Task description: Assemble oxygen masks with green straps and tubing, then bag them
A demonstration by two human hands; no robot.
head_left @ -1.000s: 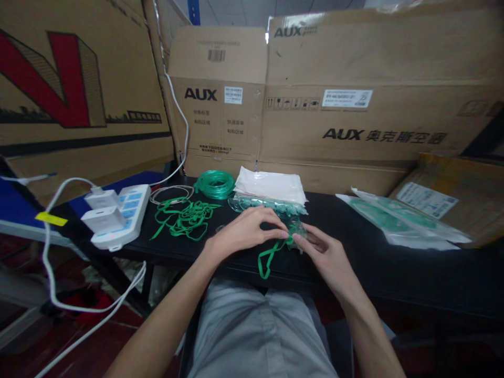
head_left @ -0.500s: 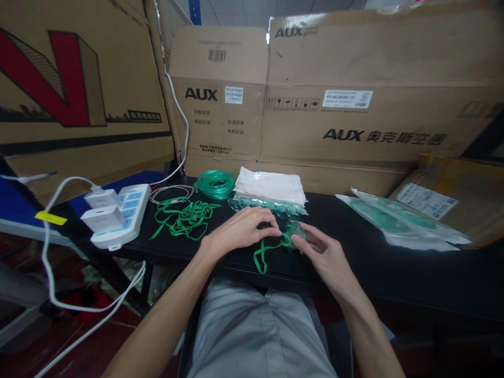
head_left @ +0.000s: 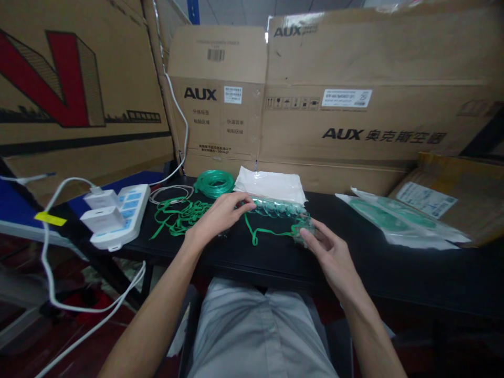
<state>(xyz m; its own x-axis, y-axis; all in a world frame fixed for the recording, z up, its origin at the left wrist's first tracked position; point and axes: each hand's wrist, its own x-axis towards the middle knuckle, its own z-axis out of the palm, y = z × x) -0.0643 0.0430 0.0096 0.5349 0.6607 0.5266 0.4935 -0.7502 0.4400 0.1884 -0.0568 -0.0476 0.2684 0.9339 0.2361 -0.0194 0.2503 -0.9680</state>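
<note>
Left hand (head_left: 224,214) grip pinched green strap (head_left: 272,231) at 10 o'clock from clear plastic piece (head_left: 302,222) clamped in right hand (head_left: 329,245); strap looked light and limp, best taken near its end.

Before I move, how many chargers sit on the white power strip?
2: the farther charger, with a cable attached, and the nearer charger in front, both on the left of the power strip. None looks hidden.

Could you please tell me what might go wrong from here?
The slack green strap might slip from the left hand, which seems to pinch its end. A tug could pull the clear green piece from the right hand. The tangled green straps nearby could catch the left hand.
</note>
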